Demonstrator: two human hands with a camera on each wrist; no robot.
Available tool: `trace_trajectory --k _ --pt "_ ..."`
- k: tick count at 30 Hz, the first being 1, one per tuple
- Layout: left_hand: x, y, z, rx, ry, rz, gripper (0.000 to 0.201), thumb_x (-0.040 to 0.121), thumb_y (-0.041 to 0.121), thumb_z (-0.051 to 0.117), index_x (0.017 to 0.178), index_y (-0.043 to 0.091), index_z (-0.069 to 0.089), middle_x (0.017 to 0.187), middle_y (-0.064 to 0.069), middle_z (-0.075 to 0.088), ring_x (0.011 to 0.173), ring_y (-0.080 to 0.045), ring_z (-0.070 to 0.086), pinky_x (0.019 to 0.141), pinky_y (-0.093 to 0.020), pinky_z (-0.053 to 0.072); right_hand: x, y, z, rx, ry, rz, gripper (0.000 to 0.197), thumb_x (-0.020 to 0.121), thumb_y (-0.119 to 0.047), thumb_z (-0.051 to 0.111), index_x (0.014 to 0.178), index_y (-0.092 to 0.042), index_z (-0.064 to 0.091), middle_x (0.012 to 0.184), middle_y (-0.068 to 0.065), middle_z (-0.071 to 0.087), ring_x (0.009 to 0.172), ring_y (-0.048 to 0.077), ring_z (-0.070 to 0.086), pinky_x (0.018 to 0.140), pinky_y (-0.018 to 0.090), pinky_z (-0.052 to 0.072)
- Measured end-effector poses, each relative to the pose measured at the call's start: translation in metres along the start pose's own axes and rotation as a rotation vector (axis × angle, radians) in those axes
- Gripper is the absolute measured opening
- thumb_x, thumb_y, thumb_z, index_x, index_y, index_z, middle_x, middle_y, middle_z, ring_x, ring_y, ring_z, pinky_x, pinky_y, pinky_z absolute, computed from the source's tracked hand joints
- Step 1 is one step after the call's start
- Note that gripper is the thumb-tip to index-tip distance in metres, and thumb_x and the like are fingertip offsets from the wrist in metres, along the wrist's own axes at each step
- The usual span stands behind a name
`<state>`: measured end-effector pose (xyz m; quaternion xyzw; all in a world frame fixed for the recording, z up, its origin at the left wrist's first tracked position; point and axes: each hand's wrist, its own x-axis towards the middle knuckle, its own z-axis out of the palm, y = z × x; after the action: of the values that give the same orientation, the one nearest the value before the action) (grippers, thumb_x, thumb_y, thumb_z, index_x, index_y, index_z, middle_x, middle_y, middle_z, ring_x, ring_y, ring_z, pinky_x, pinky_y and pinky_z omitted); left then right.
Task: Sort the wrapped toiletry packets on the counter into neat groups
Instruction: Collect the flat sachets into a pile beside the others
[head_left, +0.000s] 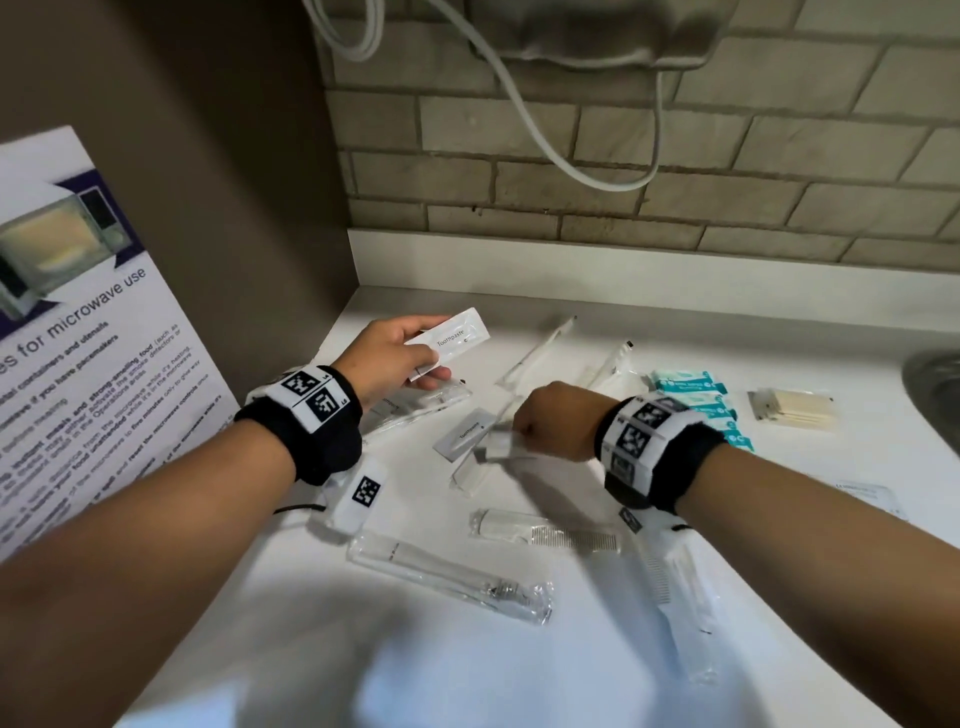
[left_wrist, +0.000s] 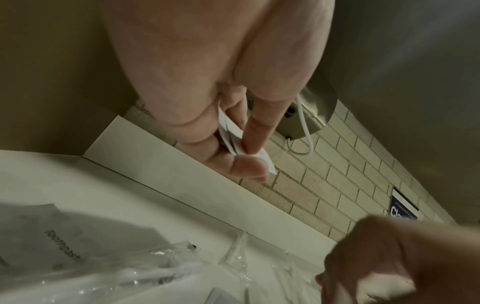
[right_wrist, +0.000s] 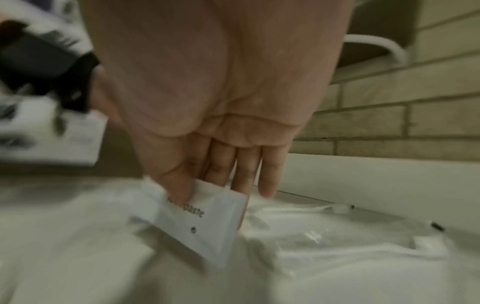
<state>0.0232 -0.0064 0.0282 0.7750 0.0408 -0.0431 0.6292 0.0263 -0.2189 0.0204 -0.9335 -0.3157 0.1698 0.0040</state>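
Observation:
My left hand (head_left: 434, 353) is raised over the back left of the counter and pinches a white toothpaste packet (head_left: 452, 338) between thumb and fingers; the left wrist view shows that hand (left_wrist: 246, 150) gripping the packet (left_wrist: 231, 133) edge-on. Low over the middle of the counter, my right hand (head_left: 519, 431) pinches a second, blurred toothpaste packet (head_left: 498, 446). In the right wrist view its thumb and fingers (right_wrist: 207, 191) clamp that packet (right_wrist: 200, 224) by the top edge. Another toothpaste packet (head_left: 463, 434) lies just left of it.
Clear-wrapped toothbrushes (head_left: 540, 348) lie behind my right hand, with teal packets (head_left: 696, 395) and a beige packet (head_left: 795, 408) to the right. Wrapped combs (head_left: 550, 535) and a long clear packet (head_left: 447, 577) lie nearer. A sink rim (head_left: 935, 384) is far right, a poster (head_left: 78, 338) left.

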Motion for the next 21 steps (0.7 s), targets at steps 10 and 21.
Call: trace_trajectory --k 10,21 --pt "0.004 -0.007 -0.014 -0.021 0.028 -0.027 0.048 0.088 -0.01 0.048 0.116 0.025 0.065 0.109 -0.008 0.071 0.08 -0.019 0.072 0.074 -0.033 0.055 0.052 -0.004 -0.021 0.451 -0.054 0.035 0.012 0.086 -0.009 0.061 0.08 -0.02 0.059 0.085 0.004 0.063 0.078 0.02 0.055 0.073 0.032 0.05" --pt "0.01 0.0 -0.028 -0.055 0.074 -0.024 0.05 0.089 -0.013 0.044 0.126 0.018 0.06 0.12 -0.012 0.064 0.07 -0.015 0.071 0.06 -0.021 0.053 0.092 -0.023 0.009 -0.009 -0.092 -0.116 0.014 0.081 -0.029 0.066 0.086 -0.027 0.053 0.094 0.005 0.052 0.09 0.029 0.06 0.075 0.029 0.046"
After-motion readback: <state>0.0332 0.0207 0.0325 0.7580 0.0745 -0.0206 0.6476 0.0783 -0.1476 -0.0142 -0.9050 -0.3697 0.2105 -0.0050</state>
